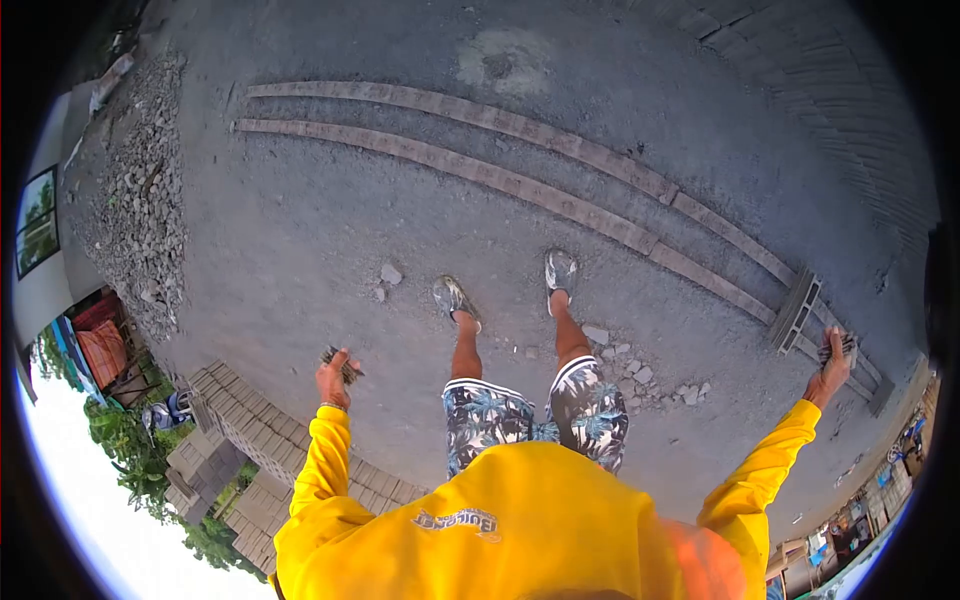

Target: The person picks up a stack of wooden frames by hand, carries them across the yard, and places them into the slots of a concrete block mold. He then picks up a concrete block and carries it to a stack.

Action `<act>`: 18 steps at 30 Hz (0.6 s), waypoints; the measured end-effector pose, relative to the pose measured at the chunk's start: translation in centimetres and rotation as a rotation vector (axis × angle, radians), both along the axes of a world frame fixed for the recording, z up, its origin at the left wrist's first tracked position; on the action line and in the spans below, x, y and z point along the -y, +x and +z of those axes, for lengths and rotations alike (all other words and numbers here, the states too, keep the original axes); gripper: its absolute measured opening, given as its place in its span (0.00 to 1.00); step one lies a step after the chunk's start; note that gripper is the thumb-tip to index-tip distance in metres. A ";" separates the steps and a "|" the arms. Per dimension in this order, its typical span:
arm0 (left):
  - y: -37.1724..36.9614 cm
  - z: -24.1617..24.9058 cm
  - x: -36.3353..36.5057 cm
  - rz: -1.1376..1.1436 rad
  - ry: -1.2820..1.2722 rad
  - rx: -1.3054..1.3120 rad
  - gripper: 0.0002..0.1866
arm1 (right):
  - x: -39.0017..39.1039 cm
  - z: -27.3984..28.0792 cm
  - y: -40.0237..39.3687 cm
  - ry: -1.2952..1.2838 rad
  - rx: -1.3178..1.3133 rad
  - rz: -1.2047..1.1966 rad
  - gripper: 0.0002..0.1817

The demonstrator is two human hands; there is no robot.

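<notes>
My left hand [332,382] is out to the left at the end of a yellow sleeve, its fingers closed around a small dark, ridged pad [350,370]. Away to the right, my right hand [828,378] grips a similar dark ridged pad [846,348]; its exact kind is too small to tell. Just past that hand, a grey hollow concrete block [796,312] lies across two long, narrow wooden planks [590,213]. A second block [881,397] sits farther along, near the planks' right end.
Broken concrete pieces [640,375] lie on the ground by my feet. Stacked blocks [250,415] stand at lower left, with a gravel heap [145,190] beyond them. Corrugated sheets [830,90] are at upper right. A littered edge [880,500] runs along the lower right.
</notes>
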State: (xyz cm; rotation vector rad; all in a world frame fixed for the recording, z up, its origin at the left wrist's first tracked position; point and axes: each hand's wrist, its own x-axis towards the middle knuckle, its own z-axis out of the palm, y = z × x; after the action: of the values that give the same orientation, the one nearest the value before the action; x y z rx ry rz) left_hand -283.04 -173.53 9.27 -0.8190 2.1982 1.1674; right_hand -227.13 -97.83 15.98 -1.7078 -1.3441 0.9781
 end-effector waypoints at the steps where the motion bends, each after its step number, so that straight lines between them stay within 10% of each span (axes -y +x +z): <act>1: 0.2 -2.6 -2.5 -0.039 -0.054 -0.002 0.11 | 0.8 -1.1 -2.9 -0.004 0.053 -0.033 0.17; 5: 4.2 -6.9 -18.0 -0.095 0.232 0.108 0.15 | 10.8 -8.6 -17.3 -0.076 0.227 0.177 0.13; 9: 7.9 -3.5 -33.8 -0.093 0.753 0.292 0.12 | 28.2 -12.4 -27.7 -0.266 0.145 1.009 0.23; 11: 7.0 -1.5 -34.7 -0.095 0.840 0.227 0.11 | 26.9 -10.1 -29.8 -0.841 -0.066 1.009 0.24; 14: 2.6 0.2 -29.6 -0.133 0.783 0.133 0.10 | 22.0 -6.6 -30.2 -0.850 -0.549 0.747 0.22; 18: -2.2 2.2 -13.1 -0.010 0.509 -0.084 0.09 | 16.2 -6.5 -25.9 -0.762 -0.532 0.586 0.20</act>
State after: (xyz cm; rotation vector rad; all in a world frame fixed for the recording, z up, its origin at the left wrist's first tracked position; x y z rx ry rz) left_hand -285.19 -160.40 11.43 -0.5465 1.8310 1.6810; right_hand -253.01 -114.00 9.49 -1.3575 -1.1833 2.3236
